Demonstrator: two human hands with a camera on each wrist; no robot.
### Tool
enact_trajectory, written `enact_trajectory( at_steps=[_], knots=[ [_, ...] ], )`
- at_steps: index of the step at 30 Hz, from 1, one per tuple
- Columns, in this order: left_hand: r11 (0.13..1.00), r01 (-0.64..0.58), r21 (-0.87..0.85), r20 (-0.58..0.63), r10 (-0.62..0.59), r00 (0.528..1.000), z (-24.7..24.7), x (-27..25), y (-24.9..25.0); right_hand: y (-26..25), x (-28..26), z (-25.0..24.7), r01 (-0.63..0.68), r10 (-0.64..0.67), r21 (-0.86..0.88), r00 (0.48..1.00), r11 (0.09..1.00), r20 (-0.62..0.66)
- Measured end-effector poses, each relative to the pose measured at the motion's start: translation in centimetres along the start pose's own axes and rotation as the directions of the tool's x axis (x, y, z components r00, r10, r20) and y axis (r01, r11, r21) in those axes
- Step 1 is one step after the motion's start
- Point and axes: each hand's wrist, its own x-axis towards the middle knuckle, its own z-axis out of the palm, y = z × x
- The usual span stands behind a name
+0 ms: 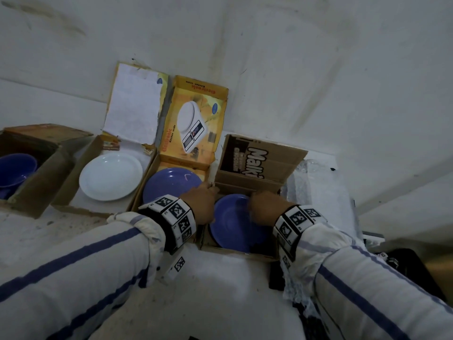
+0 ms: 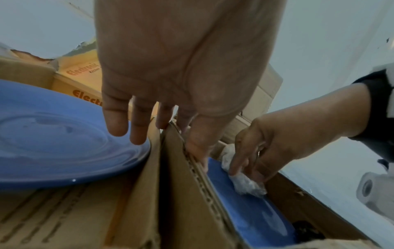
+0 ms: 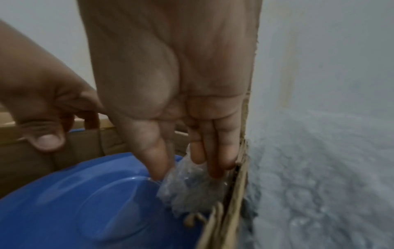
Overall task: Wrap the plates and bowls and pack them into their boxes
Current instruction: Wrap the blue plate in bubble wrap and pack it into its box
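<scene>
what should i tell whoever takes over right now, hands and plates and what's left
Left hand grips the brown box wall.
Right hand pinches a wad of bubble wrap at the rim of the blue plate in that box.
White plate, second blue plate and blue bowl sit bare in their open boxes.
Left: wrap all, close boxes.

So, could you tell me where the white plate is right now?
In the head view, the white plate lies at left in an open box, between the blue bowl's box and the kitchen-scale box.
</scene>
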Motion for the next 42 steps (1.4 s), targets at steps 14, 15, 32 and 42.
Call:
enact_trajectory(
  at_steps=[14,15,32,42],
  knots=[
    [1.0,0.006,0.016,0.036,-0.006,0.999,-0.3,-0.4,0.2,1.3,0.8,-1.1,-0.058,0.023,0.105,0.951,0.993,0.309],
    [1.0,0.007,0.031,0.04,-0.008,0.999,-0.3,-0.5,0.3,1.5,0.3,-1.5,-0.054,-0.002,0.159,0.945,0.986,0.328],
    [0.997,-0.045,0.06,0.047,0.042,0.998,-0.5,-0.8,0.3,1.0,-0.7,-0.6,0.005,-0.008,0.02,0.989,1.0,0.146],
    [0.991,-0.074,0.11,-0.195,0.094,0.976,-0.7,-1.4,5.7,7.5,-6.6,-2.3,-0.185,0.317,0.615,0.942,0.766,-0.11]
  ],
)
